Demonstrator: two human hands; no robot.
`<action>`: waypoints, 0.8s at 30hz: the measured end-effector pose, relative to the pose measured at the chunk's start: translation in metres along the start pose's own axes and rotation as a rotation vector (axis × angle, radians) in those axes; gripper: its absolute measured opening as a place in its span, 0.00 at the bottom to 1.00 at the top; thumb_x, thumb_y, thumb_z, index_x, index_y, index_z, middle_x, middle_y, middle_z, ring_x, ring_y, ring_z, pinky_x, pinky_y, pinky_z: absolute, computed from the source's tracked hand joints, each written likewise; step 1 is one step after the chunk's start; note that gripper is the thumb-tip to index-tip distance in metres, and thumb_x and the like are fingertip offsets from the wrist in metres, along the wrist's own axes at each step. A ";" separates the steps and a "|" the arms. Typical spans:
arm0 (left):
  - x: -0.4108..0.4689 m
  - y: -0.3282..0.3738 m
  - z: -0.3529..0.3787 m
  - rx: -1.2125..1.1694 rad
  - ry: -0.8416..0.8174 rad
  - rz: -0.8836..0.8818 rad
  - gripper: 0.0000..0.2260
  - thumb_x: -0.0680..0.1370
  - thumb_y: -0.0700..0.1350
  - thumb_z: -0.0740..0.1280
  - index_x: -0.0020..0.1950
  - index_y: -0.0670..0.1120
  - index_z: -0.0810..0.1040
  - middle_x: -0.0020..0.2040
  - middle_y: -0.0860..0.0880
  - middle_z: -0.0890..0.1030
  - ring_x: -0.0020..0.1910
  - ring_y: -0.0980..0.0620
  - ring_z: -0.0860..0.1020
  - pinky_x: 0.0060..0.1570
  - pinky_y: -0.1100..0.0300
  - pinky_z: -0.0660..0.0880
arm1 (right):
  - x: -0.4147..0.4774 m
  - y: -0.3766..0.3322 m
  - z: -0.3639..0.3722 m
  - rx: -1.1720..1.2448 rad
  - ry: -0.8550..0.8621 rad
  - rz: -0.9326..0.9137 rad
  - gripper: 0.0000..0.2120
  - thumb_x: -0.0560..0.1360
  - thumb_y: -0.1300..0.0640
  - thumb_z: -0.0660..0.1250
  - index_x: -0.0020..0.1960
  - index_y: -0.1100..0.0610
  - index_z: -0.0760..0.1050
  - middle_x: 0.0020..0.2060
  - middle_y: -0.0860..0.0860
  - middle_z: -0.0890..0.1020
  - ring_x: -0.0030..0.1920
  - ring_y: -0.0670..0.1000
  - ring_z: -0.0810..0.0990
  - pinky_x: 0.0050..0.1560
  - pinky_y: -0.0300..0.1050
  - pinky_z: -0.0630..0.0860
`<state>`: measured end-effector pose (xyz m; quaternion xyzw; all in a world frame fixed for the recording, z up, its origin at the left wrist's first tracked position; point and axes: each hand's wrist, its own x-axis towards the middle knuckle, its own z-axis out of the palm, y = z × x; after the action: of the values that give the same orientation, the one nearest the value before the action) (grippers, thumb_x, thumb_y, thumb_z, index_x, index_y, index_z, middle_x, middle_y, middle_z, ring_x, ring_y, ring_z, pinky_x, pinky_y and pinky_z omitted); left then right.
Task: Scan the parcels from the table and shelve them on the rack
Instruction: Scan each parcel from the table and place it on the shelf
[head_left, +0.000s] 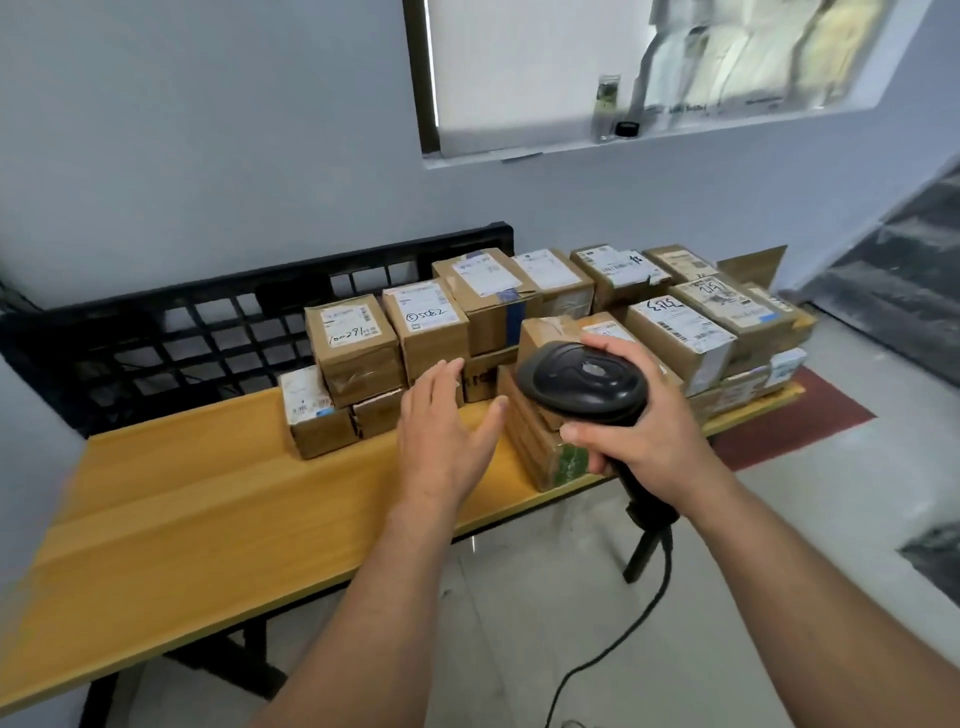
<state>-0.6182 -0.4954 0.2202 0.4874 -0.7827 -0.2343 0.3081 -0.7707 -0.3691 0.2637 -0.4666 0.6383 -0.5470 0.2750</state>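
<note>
Left hand (441, 444) and right hand (649, 436) of the person, seen from the head camera. Left forearm (363, 597) and right forearm (805, 597) are bare along their whole visible length, wrists included. Short-trimmed fingernails show on both hands.

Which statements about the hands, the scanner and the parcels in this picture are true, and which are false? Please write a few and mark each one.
1. The right hand grips a black scanner. True.
2. The left hand holds a parcel. False: its fingers are straight and hold nothing, and it reaches toward the parcels.
3. The parcels lie on a wooden table. True.
4. The scanner has no cable. False: a black cable runs from its handle down toward the floor.
</note>
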 end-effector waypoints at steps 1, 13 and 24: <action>0.005 0.003 0.006 0.004 -0.010 0.003 0.28 0.77 0.58 0.66 0.75 0.52 0.64 0.74 0.53 0.65 0.73 0.52 0.61 0.72 0.50 0.63 | 0.004 0.004 -0.006 0.000 0.012 0.012 0.39 0.67 0.68 0.77 0.68 0.41 0.69 0.59 0.52 0.78 0.29 0.55 0.81 0.35 0.51 0.82; 0.055 0.059 0.080 0.072 -0.142 -0.142 0.31 0.77 0.62 0.64 0.77 0.54 0.60 0.76 0.50 0.61 0.75 0.48 0.59 0.70 0.48 0.63 | 0.066 0.051 -0.096 0.020 -0.045 0.058 0.37 0.67 0.68 0.77 0.63 0.35 0.70 0.57 0.50 0.79 0.28 0.55 0.80 0.34 0.50 0.81; 0.078 0.116 0.142 0.442 -0.175 -0.511 0.40 0.71 0.73 0.60 0.75 0.53 0.56 0.70 0.39 0.66 0.69 0.39 0.66 0.63 0.44 0.71 | 0.103 0.101 -0.163 0.125 -0.255 0.057 0.37 0.67 0.67 0.77 0.61 0.33 0.69 0.57 0.50 0.80 0.27 0.56 0.79 0.33 0.51 0.81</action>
<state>-0.8169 -0.5081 0.2182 0.7005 -0.6908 -0.1695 0.0583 -0.9838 -0.3929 0.2248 -0.4957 0.5759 -0.5142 0.3978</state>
